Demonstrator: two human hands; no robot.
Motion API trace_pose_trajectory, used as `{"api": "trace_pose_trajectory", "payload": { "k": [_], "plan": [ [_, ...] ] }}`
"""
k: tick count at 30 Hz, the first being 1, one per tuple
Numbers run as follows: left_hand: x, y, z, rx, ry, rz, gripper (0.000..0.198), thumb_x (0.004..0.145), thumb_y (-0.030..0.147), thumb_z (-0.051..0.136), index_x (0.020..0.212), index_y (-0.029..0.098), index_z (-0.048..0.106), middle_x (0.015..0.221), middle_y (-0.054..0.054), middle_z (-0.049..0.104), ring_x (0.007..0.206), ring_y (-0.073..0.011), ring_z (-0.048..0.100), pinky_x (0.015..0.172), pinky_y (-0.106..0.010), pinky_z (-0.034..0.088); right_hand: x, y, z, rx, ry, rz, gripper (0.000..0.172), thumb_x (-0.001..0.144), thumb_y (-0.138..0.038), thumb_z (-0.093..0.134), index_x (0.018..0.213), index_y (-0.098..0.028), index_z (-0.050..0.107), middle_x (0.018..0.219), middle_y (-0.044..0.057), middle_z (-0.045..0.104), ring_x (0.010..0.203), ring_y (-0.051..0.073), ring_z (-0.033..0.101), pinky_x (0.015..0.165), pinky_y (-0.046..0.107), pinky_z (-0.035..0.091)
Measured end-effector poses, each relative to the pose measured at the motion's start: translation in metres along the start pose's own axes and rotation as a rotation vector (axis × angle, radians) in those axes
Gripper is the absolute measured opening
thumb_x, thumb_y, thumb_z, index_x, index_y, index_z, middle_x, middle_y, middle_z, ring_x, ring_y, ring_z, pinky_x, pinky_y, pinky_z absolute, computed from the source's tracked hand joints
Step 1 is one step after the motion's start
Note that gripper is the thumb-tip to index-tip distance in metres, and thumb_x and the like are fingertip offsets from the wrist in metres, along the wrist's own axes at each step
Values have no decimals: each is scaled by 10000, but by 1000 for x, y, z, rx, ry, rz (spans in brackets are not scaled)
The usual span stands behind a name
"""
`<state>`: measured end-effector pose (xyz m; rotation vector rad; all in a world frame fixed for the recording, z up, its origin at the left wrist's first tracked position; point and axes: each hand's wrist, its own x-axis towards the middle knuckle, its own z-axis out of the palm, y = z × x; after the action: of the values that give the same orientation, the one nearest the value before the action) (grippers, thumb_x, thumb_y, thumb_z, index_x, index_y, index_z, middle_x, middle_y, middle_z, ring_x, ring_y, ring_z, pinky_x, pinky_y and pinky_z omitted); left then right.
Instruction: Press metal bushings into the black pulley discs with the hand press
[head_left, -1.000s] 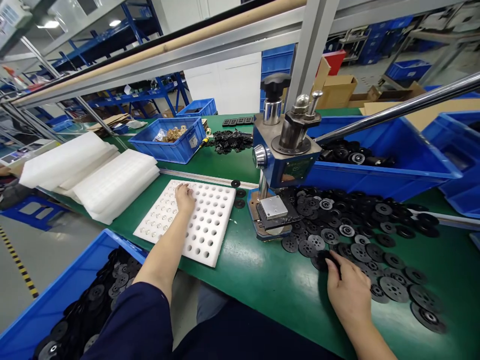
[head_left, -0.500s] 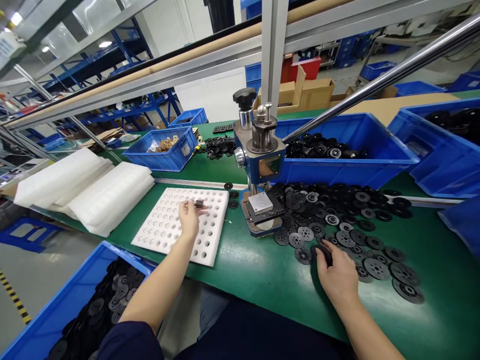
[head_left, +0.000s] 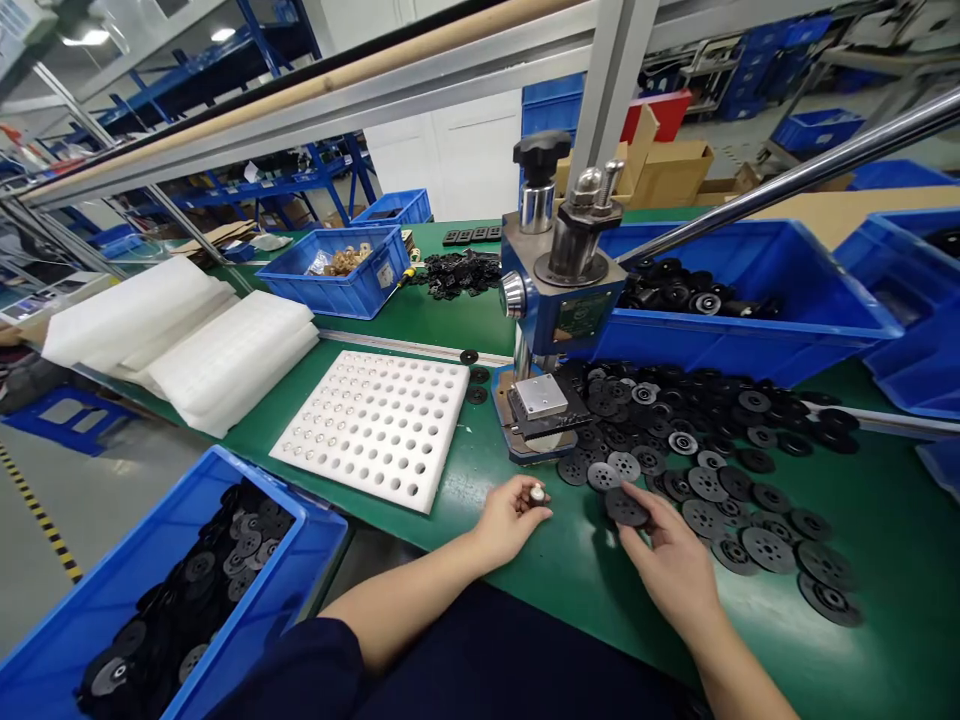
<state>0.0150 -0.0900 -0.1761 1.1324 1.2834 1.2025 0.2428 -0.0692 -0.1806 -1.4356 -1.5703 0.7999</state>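
Near the table's front edge my left hand (head_left: 511, 522) pinches a small dark cylindrical part (head_left: 537, 494) with a pale metallic top. To its right, my right hand (head_left: 671, 550) grips a flat black disc (head_left: 625, 507) with small holes, thumb and fingers at its rim. A short gap separates the two held pieces. Behind them stands a hand press (head_left: 559, 300) with a metal block (head_left: 541, 396) on its base. Many more black discs (head_left: 706, 484) lie in a loose spread beside my right hand.
A white foam tray (head_left: 444, 450) of round holes lies left of the press, with small metallic parts in its left holes. Blue bins (head_left: 757, 345) of black parts stand behind and at lower left (head_left: 300, 560). The press's long lever (head_left: 795, 178) reaches up to the right.
My left hand has moved from over the foam tray rightward and nearer, bringing the small part. My right hand has lifted the disc and tilted it, face now visible. The view has shifted.
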Motion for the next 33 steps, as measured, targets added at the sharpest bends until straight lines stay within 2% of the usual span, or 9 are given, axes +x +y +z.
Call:
{"api": "trace_pose_trajectory", "payload": {
  "k": [4,7,11,14,17,19,24,30,33],
  "plan": [
    [-8,-4,-2,349,-8,156,290,757,281,786,1013,183,689,813,-29,698,659,-140,578,687,-292,505,-7,-17,15,9,-126,-65,343,882,-498,591,1037,-236,750,1209,96,689,1102,256,661,908,374,570],
    [-11,2,-3,465,-15,220,223,805,309,753,981,182,702,761,-25,681,667,-159,596,692,-297,511,-7,-33,25,45,-127,-85,350,865,-537,612,918,-226,763,1090,94,735,997,253,699,887,377,579],
    [-12,8,-5,491,-63,333,212,874,315,666,1036,178,674,842,-54,702,720,-176,628,708,-302,518,-6,-40,33,36,-103,-25,379,871,-547,596,941,-201,735,846,74,753,733,215,713,691,325,593],
    [-13,9,-6,519,-134,409,219,897,331,630,1051,178,659,893,-74,709,776,-194,642,744,-320,521,-8,-41,37,-17,-100,-123,331,907,-474,567,1019,-198,711,923,73,761,777,207,723,703,311,594],
    [-14,8,-7,524,-164,407,228,904,345,624,1053,176,660,864,-71,699,772,-199,634,742,-324,512,-10,-45,39,-32,-121,-286,275,934,-384,538,1055,-208,712,1014,67,761,893,206,733,803,317,604],
    [-14,9,-8,508,-160,375,236,902,347,628,1059,174,663,833,-65,686,749,-197,623,727,-320,503,-10,-49,39,-34,-132,-334,267,945,-349,522,1066,-219,721,1016,60,765,901,202,738,819,317,611],
    [-14,12,-7,496,-156,310,221,885,350,650,1037,192,673,813,-56,671,731,-193,606,711,-310,479,-11,-53,36,-83,-77,-349,277,952,-332,530,1114,-229,729,1046,66,763,914,219,744,828,346,625],
    [-15,13,-6,487,-151,299,196,893,341,633,1017,194,668,814,-56,670,722,-188,598,708,-311,472,-18,-57,36,-45,-49,-425,259,948,-245,555,1148,-238,720,1092,61,753,982,213,731,905,365,608],
    [-15,14,-7,495,-163,300,202,891,332,639,1030,188,666,840,-64,678,730,-190,607,710,-309,481,-23,-58,37,-28,-11,-395,265,947,-224,557,1158,-238,717,1104,65,750,979,214,731,909,369,606]
  ]
}}
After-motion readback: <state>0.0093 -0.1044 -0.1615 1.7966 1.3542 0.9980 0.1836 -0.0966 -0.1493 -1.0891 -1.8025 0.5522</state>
